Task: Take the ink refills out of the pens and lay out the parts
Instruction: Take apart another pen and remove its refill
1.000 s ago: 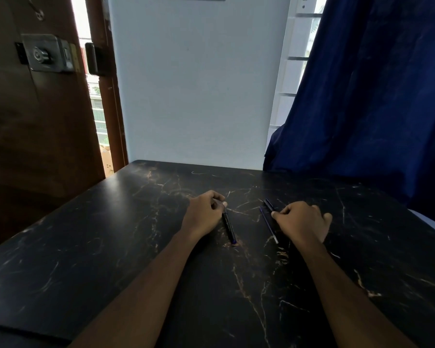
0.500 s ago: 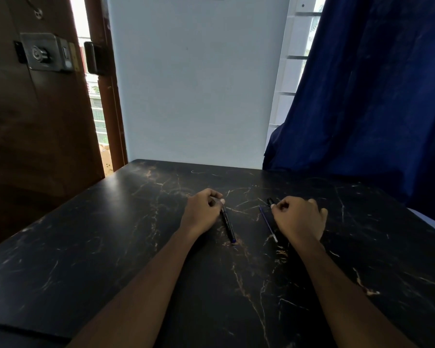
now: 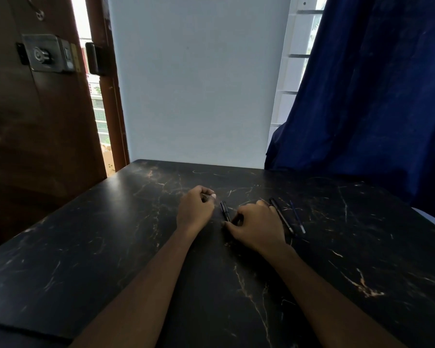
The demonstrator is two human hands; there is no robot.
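On the black marbled table (image 3: pixel 111 247), the person's 2 hands rest close together. The left hand (image 3: pixel 195 209) is curled, thumb and forefinger pinched on a small pale part (image 3: pixel 207 196) too small to identify. Just beside it lies a short dark pen piece (image 3: pixel 225 211), and the right hand (image 3: pixel 258 224) has its fingertips closed around that piece's near end. To the right of that hand lie a dark pen barrel (image 3: pixel 281 216) and, near it but apart, a thin blue ink refill (image 3: pixel 297 217), roughly parallel. No writing on the pens is legible. A blue curtain (image 3: pixel 374 96) hangs behind.
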